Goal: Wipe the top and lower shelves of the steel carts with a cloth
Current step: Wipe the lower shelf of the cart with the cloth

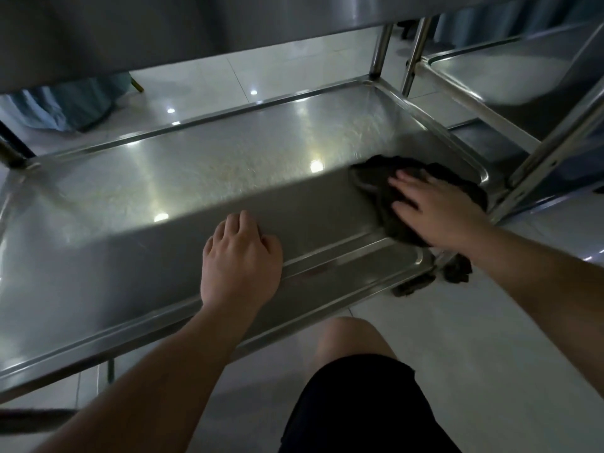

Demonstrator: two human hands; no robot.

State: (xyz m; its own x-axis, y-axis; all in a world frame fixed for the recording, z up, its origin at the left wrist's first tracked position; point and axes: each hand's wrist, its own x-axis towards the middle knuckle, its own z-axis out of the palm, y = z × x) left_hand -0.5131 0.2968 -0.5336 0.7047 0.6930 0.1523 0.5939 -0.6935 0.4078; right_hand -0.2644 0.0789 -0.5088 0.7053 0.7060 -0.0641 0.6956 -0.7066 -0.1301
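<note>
The lower shelf [196, 178] of a steel cart fills the middle of the head view, a shallow tray with a raised rim. A dark cloth [376, 178] lies bunched in its near right corner. My right hand [434, 210] presses flat on the cloth, fingers spread and pointing left. A bit of cloth hangs over the rim below my wrist. My left hand [242, 259] rests on the shelf's front rim, fingers curled over the edge, holding nothing else. The cart's top shelf [163, 31] hangs overhead across the top of the view.
A second steel cart [496, 76] stands close on the right, its shelf and slanted legs beside my right hand. Upright posts [380, 47] rise at the far right corner. My bare knee [353, 338] is on the pale tiled floor below. Blue drapery [65, 106] hangs at far left.
</note>
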